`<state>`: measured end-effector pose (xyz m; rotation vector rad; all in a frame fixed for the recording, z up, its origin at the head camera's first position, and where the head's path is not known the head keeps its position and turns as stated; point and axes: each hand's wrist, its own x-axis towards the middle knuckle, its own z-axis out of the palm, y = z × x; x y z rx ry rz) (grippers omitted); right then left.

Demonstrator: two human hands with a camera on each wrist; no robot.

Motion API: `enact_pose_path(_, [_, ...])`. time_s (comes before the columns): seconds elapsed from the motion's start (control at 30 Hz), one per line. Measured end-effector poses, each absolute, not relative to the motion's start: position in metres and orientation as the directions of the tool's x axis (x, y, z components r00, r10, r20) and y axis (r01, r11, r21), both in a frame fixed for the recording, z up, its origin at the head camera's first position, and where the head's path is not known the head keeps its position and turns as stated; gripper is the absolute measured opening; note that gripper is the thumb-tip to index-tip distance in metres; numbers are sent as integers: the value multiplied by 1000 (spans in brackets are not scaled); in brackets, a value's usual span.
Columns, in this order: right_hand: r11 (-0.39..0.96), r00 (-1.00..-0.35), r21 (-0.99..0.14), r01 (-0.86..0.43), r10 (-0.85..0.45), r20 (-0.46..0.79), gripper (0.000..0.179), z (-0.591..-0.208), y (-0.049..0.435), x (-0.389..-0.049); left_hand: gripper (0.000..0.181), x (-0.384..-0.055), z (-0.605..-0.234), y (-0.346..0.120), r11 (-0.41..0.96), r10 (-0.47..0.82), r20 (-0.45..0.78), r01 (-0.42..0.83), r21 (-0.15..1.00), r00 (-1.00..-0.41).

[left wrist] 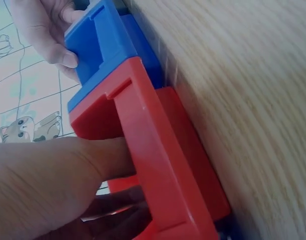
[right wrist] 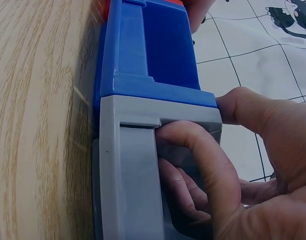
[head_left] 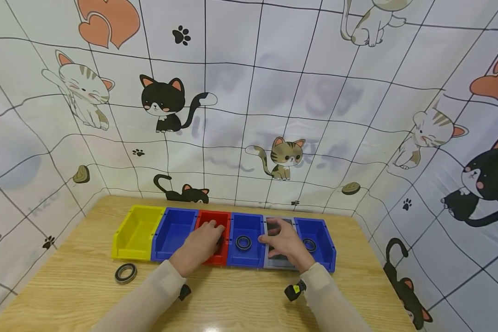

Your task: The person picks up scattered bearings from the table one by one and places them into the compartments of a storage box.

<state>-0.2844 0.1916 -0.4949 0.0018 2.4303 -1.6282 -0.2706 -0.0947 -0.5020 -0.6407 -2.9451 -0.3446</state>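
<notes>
My left hand (head_left: 200,245) reaches down into the red bin (head_left: 211,216). In the left wrist view its fingers go behind the bin's red front wall (left wrist: 153,155), so their tips and anything between them are hidden. My right hand (head_left: 285,240) is at the grey bin (head_left: 277,264), thumb spread from the other fingers. The right wrist view shows bent fingers (right wrist: 193,137) inside the grey bin and the thumb by the rim shared with the blue bin (right wrist: 158,89). A bearing (head_left: 243,249) lies in that blue bin, between my hands.
A yellow bin (head_left: 138,253) and another blue bin (head_left: 174,254) stand left of the red one. The rightmost blue bin (head_left: 324,236) contains a bearing (head_left: 310,250). Another bearing (head_left: 126,281) lies on the wooden table (head_left: 232,304) before the yellow bin. A cat-print curtain (head_left: 228,115) hangs behind.
</notes>
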Motion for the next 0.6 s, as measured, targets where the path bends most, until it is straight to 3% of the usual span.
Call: enact_pose_path(0.6, [376, -974, -919, 121, -133, -182, 78, -495, 192, -285, 31, -222, -485, -140, 790, 494, 393, 589, 168, -775])
